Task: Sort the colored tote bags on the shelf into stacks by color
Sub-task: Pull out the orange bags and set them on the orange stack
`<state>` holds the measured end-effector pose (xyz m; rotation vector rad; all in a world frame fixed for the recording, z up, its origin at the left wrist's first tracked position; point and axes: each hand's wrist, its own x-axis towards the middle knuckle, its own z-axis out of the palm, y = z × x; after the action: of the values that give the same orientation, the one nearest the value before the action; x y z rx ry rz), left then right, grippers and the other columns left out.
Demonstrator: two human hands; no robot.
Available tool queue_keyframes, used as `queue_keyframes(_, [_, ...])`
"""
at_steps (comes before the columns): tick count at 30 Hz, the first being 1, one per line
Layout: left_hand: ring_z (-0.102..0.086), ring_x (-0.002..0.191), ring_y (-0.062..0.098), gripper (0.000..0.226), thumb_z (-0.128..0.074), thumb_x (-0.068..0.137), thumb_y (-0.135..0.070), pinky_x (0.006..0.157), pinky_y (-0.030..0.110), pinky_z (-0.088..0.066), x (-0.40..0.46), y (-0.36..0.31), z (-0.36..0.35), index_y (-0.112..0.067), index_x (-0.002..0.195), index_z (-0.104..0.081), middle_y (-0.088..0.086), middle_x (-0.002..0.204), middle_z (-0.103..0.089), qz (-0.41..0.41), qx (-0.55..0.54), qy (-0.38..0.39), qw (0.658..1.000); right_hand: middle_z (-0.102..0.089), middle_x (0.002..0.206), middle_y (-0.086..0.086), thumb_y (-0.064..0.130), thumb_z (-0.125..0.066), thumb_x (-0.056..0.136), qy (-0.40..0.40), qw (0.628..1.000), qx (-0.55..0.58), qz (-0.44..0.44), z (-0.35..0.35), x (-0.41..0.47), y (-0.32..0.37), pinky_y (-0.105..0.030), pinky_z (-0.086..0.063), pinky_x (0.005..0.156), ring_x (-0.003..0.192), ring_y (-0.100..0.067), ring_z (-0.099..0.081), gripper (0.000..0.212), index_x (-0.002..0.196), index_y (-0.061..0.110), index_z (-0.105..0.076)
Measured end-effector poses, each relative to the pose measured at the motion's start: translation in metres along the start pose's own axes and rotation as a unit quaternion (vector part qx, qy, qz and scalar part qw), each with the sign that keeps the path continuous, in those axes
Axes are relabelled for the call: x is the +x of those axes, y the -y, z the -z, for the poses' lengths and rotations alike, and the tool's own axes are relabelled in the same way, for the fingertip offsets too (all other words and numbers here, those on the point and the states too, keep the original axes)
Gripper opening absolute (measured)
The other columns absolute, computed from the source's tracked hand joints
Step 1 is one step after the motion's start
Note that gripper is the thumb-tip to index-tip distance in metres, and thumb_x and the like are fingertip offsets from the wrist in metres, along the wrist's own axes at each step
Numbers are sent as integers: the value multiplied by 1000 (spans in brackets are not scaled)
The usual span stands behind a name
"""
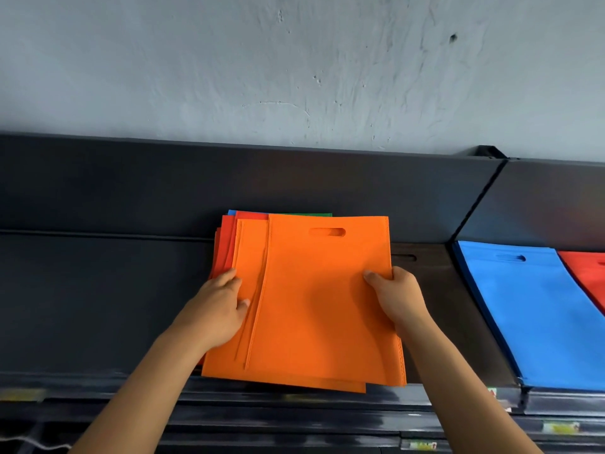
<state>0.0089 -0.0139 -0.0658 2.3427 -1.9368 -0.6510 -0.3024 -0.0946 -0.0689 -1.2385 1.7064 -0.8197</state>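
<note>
A mixed pile of flat tote bags lies on the dark shelf (98,306). Its top orange bag (324,299) has a cut-out handle at the far end. My right hand (394,296) pinches that bag's right edge, thumb on top. My left hand (219,306) rests on a second orange bag (250,273) just beneath, at the pile's left side. Red (226,244), blue (231,212) and green (307,214) bag edges peek out from under the pile at the back.
A dark brown bag (422,276) lies flat right of the pile. Past a shelf divider, a blue stack (537,309) and a red stack (589,273) sit at the right. A grey wall (294,67) rises behind; the shelf's front rail (294,401) carries price tags.
</note>
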Motion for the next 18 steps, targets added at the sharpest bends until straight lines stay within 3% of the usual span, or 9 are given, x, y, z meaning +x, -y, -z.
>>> queue_keyframes(5, [-6, 159, 20, 60, -39, 108, -47, 127, 48, -24, -3, 3, 3, -33, 164, -21, -15, 172, 1, -9, -10, 18, 1000, -73, 105, -3, 39, -69, 100, 36, 999, -5, -11, -7, -5, -3, -45, -60, 83, 95, -25, -71, 21, 109, 20, -65])
queue_keyframes(10, [-3, 159, 22, 57, -35, 107, -55, 124, 53, -27, -4, 6, 2, -51, 160, -16, -17, 172, 4, -19, -10, 26, 999, -78, 99, -11, 33, -68, 102, 35, 999, -8, -18, -8, -8, -4, -49, -61, 88, 93, -32, -74, 20, 100, 14, -73])
queue_keyframes(15, [-9, 159, 22, 70, -35, 106, -56, 124, 50, -28, -6, 7, -4, -32, 166, -6, -15, 172, 5, -3, -37, 6, 999, -76, 101, -16, 31, -70, 99, 5, 999, 24, -31, -1, -10, -4, -45, -60, 81, 94, -35, -73, 23, 104, 8, -71])
queue_keyframes(18, [-9, 159, 22, 71, -33, 108, -52, 125, 45, -25, -5, 5, -8, -19, 166, -8, -11, 173, 8, 10, -38, -5, 999, -76, 101, -13, 33, -73, 97, 33, 998, 31, -44, -4, -12, -5, -42, -59, 78, 93, -32, -73, 27, 107, 8, -70])
